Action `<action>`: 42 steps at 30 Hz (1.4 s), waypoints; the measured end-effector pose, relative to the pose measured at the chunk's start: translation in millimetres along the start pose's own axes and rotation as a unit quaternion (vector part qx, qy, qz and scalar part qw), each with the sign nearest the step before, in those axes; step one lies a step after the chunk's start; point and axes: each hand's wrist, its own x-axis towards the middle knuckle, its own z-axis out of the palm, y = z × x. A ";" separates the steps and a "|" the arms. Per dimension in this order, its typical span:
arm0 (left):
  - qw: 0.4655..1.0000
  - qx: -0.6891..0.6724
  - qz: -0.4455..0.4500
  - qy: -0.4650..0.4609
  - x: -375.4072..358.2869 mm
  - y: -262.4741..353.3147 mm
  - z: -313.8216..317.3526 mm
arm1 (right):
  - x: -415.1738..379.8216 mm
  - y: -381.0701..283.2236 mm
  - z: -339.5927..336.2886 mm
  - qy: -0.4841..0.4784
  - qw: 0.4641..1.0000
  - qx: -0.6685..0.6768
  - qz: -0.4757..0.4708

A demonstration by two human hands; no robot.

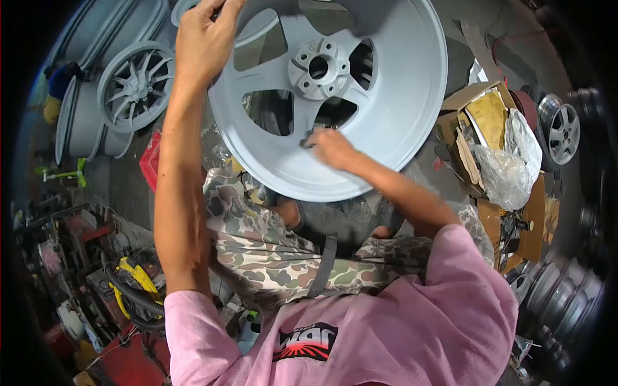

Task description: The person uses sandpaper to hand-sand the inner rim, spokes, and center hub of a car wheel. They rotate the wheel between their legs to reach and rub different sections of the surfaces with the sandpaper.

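A large grey wheel rim (405, 96) with wide spokes and a bolt-hole hub stands tilted in front of me, its hollow side facing me. My left hand (209, 38) is closed at its upper left edge, the fingertips partly cut off by the top of the view. Inside the barrel, my right hand (333, 149) presses against the lower part near the base of a spoke. Its fingers are pinched on a small dark pad (308, 142), mostly hidden, whose material I cannot make out.
More grey rims (136, 87) stand at the left. Tools and a yellow-and-black machine (136, 293) crowd the lower left. A cardboard box (460, 100) with paper and plastic wrap (508, 174) is at right, beside a silver wheel (562, 134). Several rims (563, 289) are stacked lower right.
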 end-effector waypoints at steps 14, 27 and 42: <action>0.999 0.033 0.023 0.032 3.1 -17.8 2.2 | 34.7 -10.9 -2.2 -0.107 0.994 0.005 -0.023; 0.999 0.030 0.019 0.025 -6.2 3.4 6.3 | 195.2 -110.3 -87.9 0.312 0.840 0.444 0.029; 0.999 0.038 -0.006 0.025 -5.3 3.2 4.4 | 243.8 36.8 -196.2 0.516 0.441 0.667 0.306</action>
